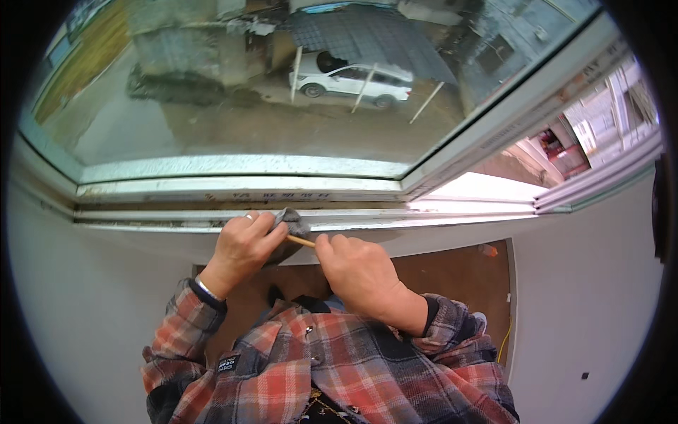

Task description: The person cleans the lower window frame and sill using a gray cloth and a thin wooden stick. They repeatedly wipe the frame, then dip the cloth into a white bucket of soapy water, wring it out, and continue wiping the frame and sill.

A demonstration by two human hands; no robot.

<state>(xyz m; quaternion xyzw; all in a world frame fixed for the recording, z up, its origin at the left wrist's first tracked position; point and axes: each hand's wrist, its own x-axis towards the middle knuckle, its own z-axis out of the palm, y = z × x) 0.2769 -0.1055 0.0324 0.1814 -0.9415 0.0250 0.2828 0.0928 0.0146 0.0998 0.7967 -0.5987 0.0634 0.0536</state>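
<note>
My left hand (239, 248) pinches a grey cloth (292, 221) at the end of a thin wooden stick (301, 241). Around the stick's other end, my right hand (361, 273) is closed, with its thumb side toward the window. The cloth sits at the white track of the window sill (360, 214), and part of it hangs below my left fingers. How the cloth is fixed to the stick is hidden by those fingers. Just beyond both hands runs the lower rail of the sliding sash (365, 186), which bears printed writing and dirt marks.
An open gap in the window (503, 167) lies to the right. White wall (95, 297) flanks me on the left. Below are a brown floor (439, 270), an orange-labelled bottle (488, 250) and a yellow cable (504, 342). Outside, a white car (355, 82) is parked.
</note>
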